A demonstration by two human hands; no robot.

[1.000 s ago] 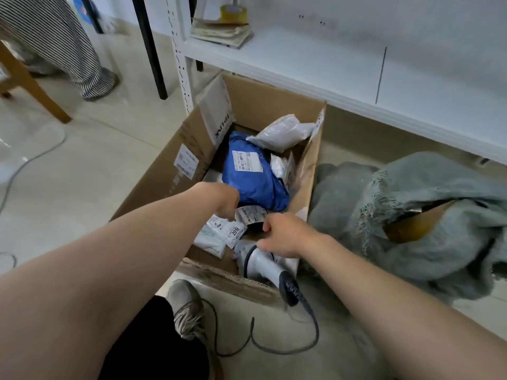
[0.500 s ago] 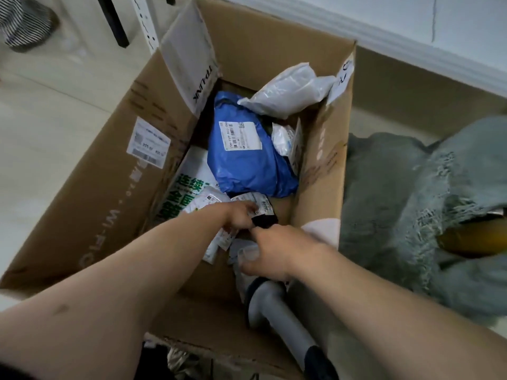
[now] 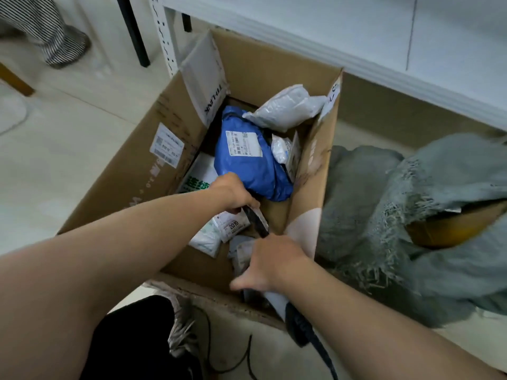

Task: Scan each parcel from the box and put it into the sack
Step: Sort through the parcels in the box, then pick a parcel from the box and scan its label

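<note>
Down in the cardboard box (image 3: 131, 187), your left hand (image 3: 233, 192) grips the black parcel (image 3: 258, 222), now tipped upright; right hand (image 3: 271, 264) holds the scanner (image 3: 297, 322) (scan next).

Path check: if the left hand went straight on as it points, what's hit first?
Likely the blue parcel, just beyond the left hand; depth is unclear, so it might pass above.

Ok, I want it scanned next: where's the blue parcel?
Head view, centre: the blue parcel lies in the cardboard box, against the white parcel, just beyond the left hand.
</note>
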